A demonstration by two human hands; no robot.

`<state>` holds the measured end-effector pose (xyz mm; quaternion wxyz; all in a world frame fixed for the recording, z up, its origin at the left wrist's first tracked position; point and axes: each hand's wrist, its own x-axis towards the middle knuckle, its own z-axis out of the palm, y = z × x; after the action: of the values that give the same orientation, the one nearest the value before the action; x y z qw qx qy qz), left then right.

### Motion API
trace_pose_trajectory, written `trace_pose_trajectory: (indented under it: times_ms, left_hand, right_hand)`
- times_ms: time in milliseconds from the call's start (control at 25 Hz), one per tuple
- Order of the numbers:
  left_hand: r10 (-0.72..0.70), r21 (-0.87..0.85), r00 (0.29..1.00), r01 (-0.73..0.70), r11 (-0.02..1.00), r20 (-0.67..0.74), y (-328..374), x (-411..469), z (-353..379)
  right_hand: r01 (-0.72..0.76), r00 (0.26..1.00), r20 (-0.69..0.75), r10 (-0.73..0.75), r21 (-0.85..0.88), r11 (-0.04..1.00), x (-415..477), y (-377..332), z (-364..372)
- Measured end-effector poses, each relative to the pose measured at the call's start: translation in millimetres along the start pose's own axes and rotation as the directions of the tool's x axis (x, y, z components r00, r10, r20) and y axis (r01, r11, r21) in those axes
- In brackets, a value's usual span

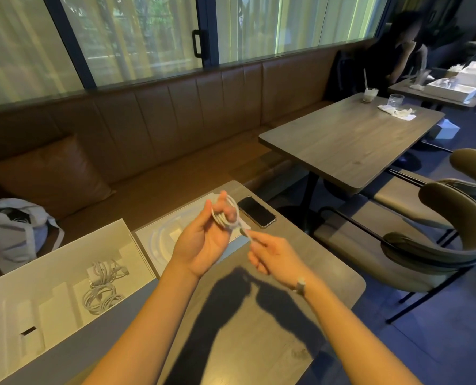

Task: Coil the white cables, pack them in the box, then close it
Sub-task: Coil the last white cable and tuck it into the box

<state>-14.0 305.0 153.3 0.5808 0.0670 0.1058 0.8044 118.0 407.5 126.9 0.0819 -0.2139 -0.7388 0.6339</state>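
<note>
Head view: coiling a white cable [227, 215] above the tabletop [259, 315].
Left hand [203, 245] clamped on loops, right hand [270, 254] pinching the plug end; next, tucking it, then boxing [64, 276].

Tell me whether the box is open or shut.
Open: the box shows its white interior, with coiled cables lying inside.

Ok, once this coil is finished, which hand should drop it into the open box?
Probably the left hand. It already has the white cable looped around its fingers, and the open box lies on its side. The right hand only pinches the loose end.
</note>
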Motion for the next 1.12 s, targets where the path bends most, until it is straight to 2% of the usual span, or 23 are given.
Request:
trace_pose_trajectory:
  times_ms: [40, 80, 120, 160, 200, 240, 280, 320, 360, 400, 480, 560, 640, 720, 760, 800, 840, 920, 960, 1040, 1120]
  left_hand:
    - [0.158, 0.099, 0.971, -0.142, 0.985, -0.182, -1, 5, -1]
    - [0.302, 0.291, 0.906, -0.215, 0.932, -0.297, -1, 10, -4]
    - [0.437, 0.558, 0.834, -0.197, 0.806, -0.336, -2, 13, -9]
    - [0.551, 0.807, 0.779, -0.101, 0.582, -0.3, -4, 14, -14]
    - [0.598, 0.953, 0.777, 0.008, 0.303, -0.197, -7, 12, -20]
    - [0.546, 0.996, 0.834, 0.06, 0.064, -0.085, -11, 8, -25]
    - [0.419, 0.995, 0.908, 0.055, -0.081, -0.016, -13, 5, -29]
    - [0.275, 0.988, 0.961, 0.031, -0.151, 0.012, -16, 1, -31]
    - [0.164, 0.988, 0.986, 0.022, -0.152, 0.003, -17, -3, -31]
    - [0.09, 0.995, 0.995, 0.044, -0.088, -0.036, -19, -6, -29]
    - [-0.015, 0.975, 0.99, 0.139, 0.172, -0.138, -23, -11, -24]
    - [-0.084, 0.908, 0.984, 0.178, 0.379, -0.158, -28, -14, -19]
    - [-0.13, 0.823, 0.984, 0.175, 0.54, -0.124, -30, -17, -16]
    - [-0.185, 0.716, 0.98, 0.183, 0.674, -0.076, -32, -19, -16]
    - [-0.212, 0.647, 0.976, 0.195, 0.737, -0.052, -32, -20, -15]
    - [-0.24, 0.57, 0.971, 0.208, 0.795, -0.02, -32, -22, -13]
    - [-0.252, 0.5, 0.968, 0.213, 0.84, 0.01, -32, -22, -11]
    - [-0.253, 0.393, 0.966, 0.213, 0.894, 0.051, -32, -22, -5]
    - [-0.238, 0.372, 0.97, 0.203, 0.906, 0.049, -31, -21, -2]
    - [-0.194, 0.37, 0.981, 0.174, 0.913, 0.017, -30, -17, 1]
    - [-0.154, 0.37, 0.988, 0.151, 0.917, -0.02, -27, -13, 0]
  right_hand:
    - [-0.004, 0.997, 0.076, 0.001, 0.033, 0.999, -2, 0, 8]
    - [0.002, 0.993, 0.12, -0.01, 0.068, 0.998, -4, -1, 15]
    - [0.006, 0.991, 0.134, -0.019, 0.097, 0.995, -5, -4, 20]
    - [0.0, 0.99, 0.139, -0.017, 0.123, 0.992, -6, -9, 22]
    - [-0.024, 0.991, 0.131, 0.002, 0.167, 0.986, -5, -12, 22]
    - [-0.071, 0.992, 0.119, 0.044, 0.235, 0.97, -3, -16, 20]
    - [-0.122, 0.989, 0.114, 0.089, 0.336, 0.934, -2, -18, 14]
    - [-0.176, 0.983, 0.126, 0.132, 0.46, 0.87, 0, -19, 7]
    - [-0.217, 0.976, 0.157, 0.154, 0.575, 0.789, 1, -19, -1]
    - [-0.25, 0.968, 0.195, 0.159, 0.678, 0.691, 1, -19, -7]
    - [-0.271, 0.962, 0.235, 0.136, 0.811, 0.518, -1, -19, -13]
    - [-0.231, 0.973, 0.22, 0.074, 0.88, 0.415, -1, -15, -14]
    - [-0.205, 0.975, 0.221, -0.031, 0.942, 0.266, 0, -7, -16]
    - [-0.157, 0.985, 0.166, -0.045, 0.974, 0.164, 2, -1, -19]
    - [-0.121, 0.992, 0.124, -0.002, 0.975, 0.185, 4, 3, -21]
    - [-0.099, 0.995, 0.089, 0.048, 0.956, 0.276, 5, 4, -20]
    - [-0.096, 0.994, 0.068, 0.083, 0.902, 0.421, 5, 5, -18]
    - [-0.103, 0.992, 0.016, 0.124, 0.672, 0.734, 6, 7, -9]
    - [-0.102, 0.991, -0.013, 0.131, 0.558, 0.823, 5, 7, -4]
    - [-0.076, 0.994, -0.032, 0.104, 0.482, 0.873, 3, 3, 6]
    - [-0.044, 0.997, -0.035, 0.075, 0.545, 0.837, 1, -2, 10]
